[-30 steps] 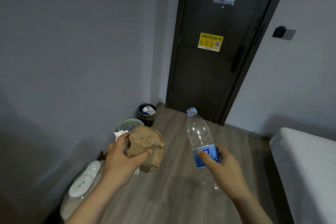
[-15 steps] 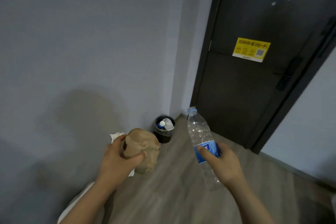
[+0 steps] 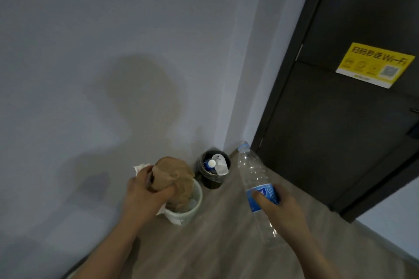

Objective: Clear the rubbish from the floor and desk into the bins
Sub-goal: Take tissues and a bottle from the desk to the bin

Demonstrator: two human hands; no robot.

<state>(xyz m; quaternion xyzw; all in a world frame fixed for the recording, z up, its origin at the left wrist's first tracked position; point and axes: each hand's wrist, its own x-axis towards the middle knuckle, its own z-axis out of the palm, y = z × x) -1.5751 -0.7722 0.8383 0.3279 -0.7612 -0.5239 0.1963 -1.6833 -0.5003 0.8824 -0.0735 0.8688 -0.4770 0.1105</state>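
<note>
The left hand [image 3: 145,190] curls its fingers round a crumpled brown bag [image 3: 174,176] and a tissue [image 3: 140,167], just over the green bin [image 3: 195,206]. The right hand [image 3: 278,206] grips an empty bottle [image 3: 251,172] at its blue label, near the black bin [image 3: 213,182]. The bulky bag may catch the rim and tumble out, and the tissue could slip loose. The label's writing is blurred. The door's yellow sticker [image 3: 374,64] reads "Wi-Fi".

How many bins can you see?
2. A pale green bin sits under the crumpled brown paper; a black bin stands just beyond it, to the right.
</note>
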